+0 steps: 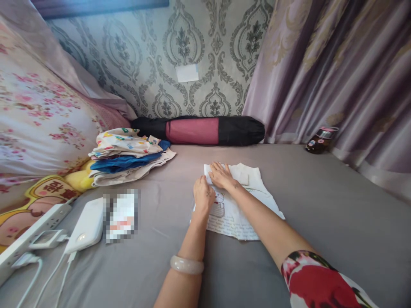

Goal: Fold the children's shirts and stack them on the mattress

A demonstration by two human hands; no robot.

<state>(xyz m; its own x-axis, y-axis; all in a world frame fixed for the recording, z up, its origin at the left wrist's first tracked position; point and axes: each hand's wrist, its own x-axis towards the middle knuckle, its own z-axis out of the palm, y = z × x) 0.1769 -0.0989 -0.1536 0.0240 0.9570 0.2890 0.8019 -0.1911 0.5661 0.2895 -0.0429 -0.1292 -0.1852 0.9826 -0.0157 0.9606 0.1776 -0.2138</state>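
A white shirt (244, 224) with a cartoon drawing and lines of printed text lies on the grey bed sheet, its far part folded over. At its left edge my left hand (204, 193) is closed, the fingers curled on the cloth; the fingertips are partly hidden. My right hand (221, 174) lies flat on the folded far part, fingers stretched out and a little apart. A light bracelet circles my left wrist.
A stack of folded clothes (128, 160) stands at the back left. Nearer are a power strip (41, 233), a white power bank (86, 224) with cables and a blurred packet (122, 217). Along the wall lies a black and pink roll bag (195, 131); a dark bottle (321, 140) is at right.
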